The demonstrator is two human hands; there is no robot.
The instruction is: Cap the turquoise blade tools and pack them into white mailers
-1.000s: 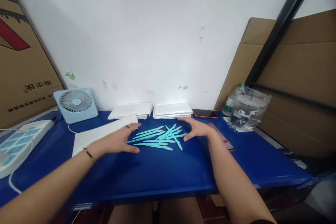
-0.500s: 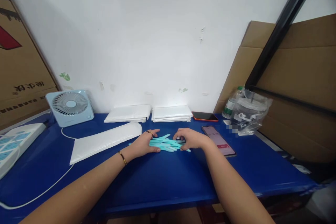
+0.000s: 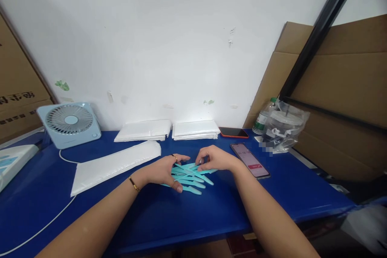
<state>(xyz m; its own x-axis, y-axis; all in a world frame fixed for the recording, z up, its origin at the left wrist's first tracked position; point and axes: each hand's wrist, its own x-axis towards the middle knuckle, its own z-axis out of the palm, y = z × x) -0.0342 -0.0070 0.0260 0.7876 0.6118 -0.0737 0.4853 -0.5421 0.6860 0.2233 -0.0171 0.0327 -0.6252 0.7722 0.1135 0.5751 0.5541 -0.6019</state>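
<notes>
Several turquoise eyebrow razors (image 3: 193, 178) lie crossed and fanned out in a loose pile on the blue table. My left hand (image 3: 163, 170) rests over their left ends, thumb spread toward the front edge and fingers toward the wall, so the hand is open around the pile. At the pile's back right, my right hand (image 3: 215, 159) has thumb and fingers bent together in a pinch on one razor. Its fingertips partly hide that razor. A long white padded packet (image 3: 116, 167) lies just left of my left hand.
Two stacks of folded white packets (image 3: 143, 130) stand against the wall. A red-edged phone (image 3: 233, 132) and a lit phone (image 3: 250, 160) lie on the right, near a bottle (image 3: 261, 121) and a bagged cup (image 3: 286, 125). A blue fan (image 3: 71, 123) and a power strip (image 3: 18, 165) are left.
The razors, bunched together before, are now spread wider and toward the front edge. My left thumb has moved forward and away from its fingers. The view has shifted slightly.
</notes>
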